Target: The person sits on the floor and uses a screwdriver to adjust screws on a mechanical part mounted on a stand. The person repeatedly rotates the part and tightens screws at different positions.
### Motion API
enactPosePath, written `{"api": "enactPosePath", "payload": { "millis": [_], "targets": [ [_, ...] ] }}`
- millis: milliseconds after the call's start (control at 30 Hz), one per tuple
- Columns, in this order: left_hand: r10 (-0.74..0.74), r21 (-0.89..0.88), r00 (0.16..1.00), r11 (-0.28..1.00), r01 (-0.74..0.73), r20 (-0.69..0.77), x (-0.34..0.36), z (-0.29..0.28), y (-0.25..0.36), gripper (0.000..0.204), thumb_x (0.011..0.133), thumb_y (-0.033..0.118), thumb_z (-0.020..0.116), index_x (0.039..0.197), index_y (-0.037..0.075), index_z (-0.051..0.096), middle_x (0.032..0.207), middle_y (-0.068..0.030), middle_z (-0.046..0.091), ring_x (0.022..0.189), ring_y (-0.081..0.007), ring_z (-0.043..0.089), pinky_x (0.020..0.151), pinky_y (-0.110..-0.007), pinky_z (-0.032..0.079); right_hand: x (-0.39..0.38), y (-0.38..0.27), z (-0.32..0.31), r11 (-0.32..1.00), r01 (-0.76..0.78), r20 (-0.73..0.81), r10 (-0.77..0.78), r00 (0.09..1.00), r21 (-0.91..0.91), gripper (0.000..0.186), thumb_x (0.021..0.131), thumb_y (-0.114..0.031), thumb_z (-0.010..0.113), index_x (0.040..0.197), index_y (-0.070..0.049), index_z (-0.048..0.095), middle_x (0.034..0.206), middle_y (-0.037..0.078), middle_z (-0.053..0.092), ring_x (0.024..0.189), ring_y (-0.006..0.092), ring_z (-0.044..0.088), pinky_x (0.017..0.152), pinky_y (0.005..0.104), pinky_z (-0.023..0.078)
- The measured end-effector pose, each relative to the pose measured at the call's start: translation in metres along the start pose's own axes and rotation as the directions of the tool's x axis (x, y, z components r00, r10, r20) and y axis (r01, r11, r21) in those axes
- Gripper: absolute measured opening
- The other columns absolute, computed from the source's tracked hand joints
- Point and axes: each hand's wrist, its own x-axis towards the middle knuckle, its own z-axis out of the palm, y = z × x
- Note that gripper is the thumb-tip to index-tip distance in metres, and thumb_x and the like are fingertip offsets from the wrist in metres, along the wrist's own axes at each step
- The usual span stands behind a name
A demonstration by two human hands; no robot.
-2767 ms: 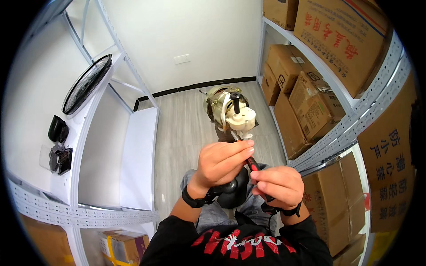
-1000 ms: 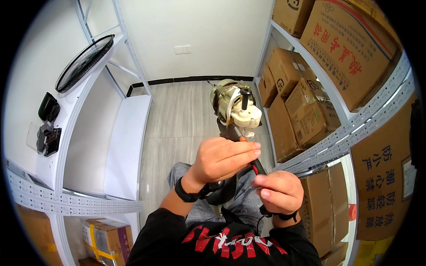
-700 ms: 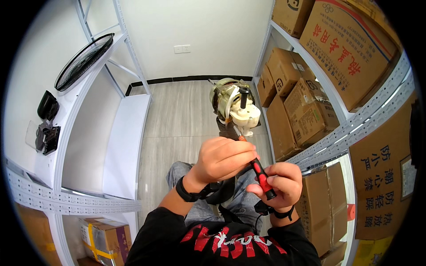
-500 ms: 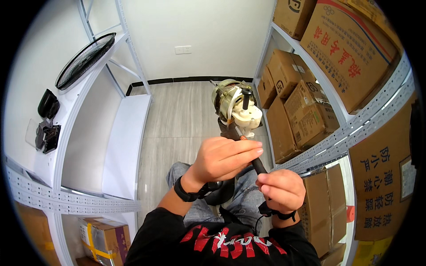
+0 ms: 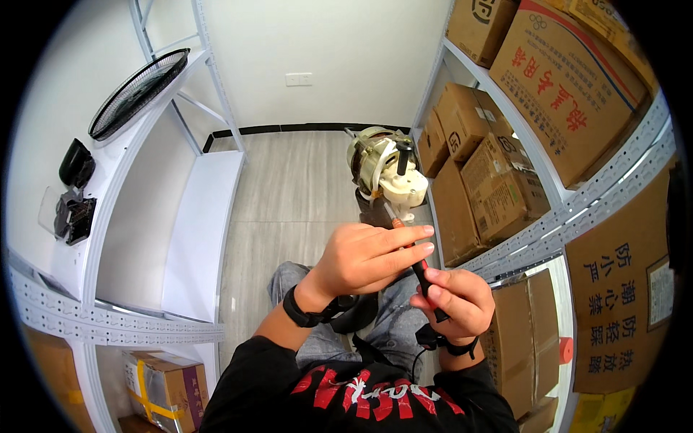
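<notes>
A screwdriver (image 5: 421, 273) with a black and red handle slants between my hands, its metal shaft pointing up toward a fan motor (image 5: 372, 162). My right hand (image 5: 462, 299) pinches the handle with thumb and fingers, and the handle's black end sticks out below them. Higher up, my left hand (image 5: 357, 258) is closed around the front of the screwdriver, two fingers lying across it. The motor has a metal body, a cream plastic gear housing (image 5: 403, 189) and an upright black knob (image 5: 404, 159). The shaft's tip is close under the housing; whether it touches a screw I cannot tell.
White metal shelves stand on both sides. On the left one lie a black fan grille (image 5: 141, 94), a black plastic cover (image 5: 76, 164) and a dark part (image 5: 78, 220). Cardboard boxes (image 5: 570, 94) fill the right shelves. A taped box (image 5: 170, 390) sits low at left.
My right hand's fingers have shifted along the handle, so its red part and black end now show. The left hand stays nearly in place around the screwdriver.
</notes>
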Motion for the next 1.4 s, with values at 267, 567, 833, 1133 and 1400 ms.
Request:
{"api": "enactPosePath", "payload": {
  "millis": [267, 567, 833, 1133, 1400],
  "targets": [
    [0.052, -0.008, 0.997, 0.999, -0.053, -0.064, -0.004, 0.002, -0.009, 0.032, 0.072, 0.005, 0.081, 0.104, 0.009, 0.077, 0.109, -0.0086, 0.077, 0.074, -0.0210, 0.073, 0.056, -0.029, 0.053, 0.007, -0.003, 0.007, 0.982, -0.110, 0.019, 0.108, 0.994, 0.152, 0.062, 0.069, -0.016, 0.097, 0.120, -0.005, 0.064, 0.111, 0.016, 0.072, 0.078, 0.0274, 0.072, 0.063, 0.0338, 0.059],
    [-0.091, 0.136, 0.980, 0.984, 0.116, -0.176, -0.014, -0.008, -0.009, 0.032, 0.075, 0.000, 0.080, 0.106, 0.006, 0.077, 0.109, -0.0109, 0.073, 0.083, -0.0219, 0.070, 0.065, -0.028, 0.054, 0.003, -0.002, -0.003, 0.997, -0.065, 0.045, 0.064, 0.997, 0.035, 0.032, 0.076, -0.007, 0.089, 0.102, -0.002, 0.071, 0.105, 0.014, 0.076, 0.076, 0.0255, 0.073, 0.062, 0.0328, 0.058],
    [-0.243, 0.129, 0.919, 0.947, 0.294, -0.311, -0.020, -0.003, -0.027, 0.031, 0.075, -0.005, 0.083, 0.104, 0.004, 0.076, 0.102, -0.0086, 0.063, 0.087, -0.0192, 0.063, 0.070, -0.029, 0.053, -0.010, -0.003, -0.002, 0.992, -0.092, -0.012, 0.093, 0.996, 0.086, 0.030, 0.079, -0.005, 0.087, 0.103, -0.002, 0.070, 0.107, 0.015, 0.076, 0.077, 0.0266, 0.074, 0.062, 0.0327, 0.057],
    [-0.275, 0.135, 0.909, 0.935, 0.329, -0.315, -0.018, 0.005, -0.031, 0.033, 0.072, -0.007, 0.083, 0.102, 0.006, 0.076, 0.099, -0.0071, 0.064, 0.084, -0.0183, 0.063, 0.065, -0.029, 0.051, -0.013, -0.003, -0.002, 0.991, -0.086, -0.033, 0.090, 0.995, 0.099, 0.028, 0.080, -0.004, 0.086, 0.103, -0.001, 0.070, 0.109, 0.015, 0.075, 0.079, 0.0265, 0.074, 0.064, 0.0333, 0.058],
    [-0.269, 0.160, 0.914, 0.931, 0.328, -0.303, -0.020, 0.004, -0.035, 0.032, 0.072, -0.007, 0.083, 0.100, 0.006, 0.074, 0.095, -0.0071, 0.066, 0.081, -0.0187, 0.063, 0.062, -0.030, 0.050, -0.031, -0.010, -0.007, 0.978, -0.118, -0.155, 0.145, 0.977, 0.175, 0.024, 0.091, -0.011, 0.079, 0.109, -0.001, 0.065, 0.107, 0.019, 0.075, 0.072, 0.0261, 0.074, 0.064, 0.0340, 0.057]
  ]
}}
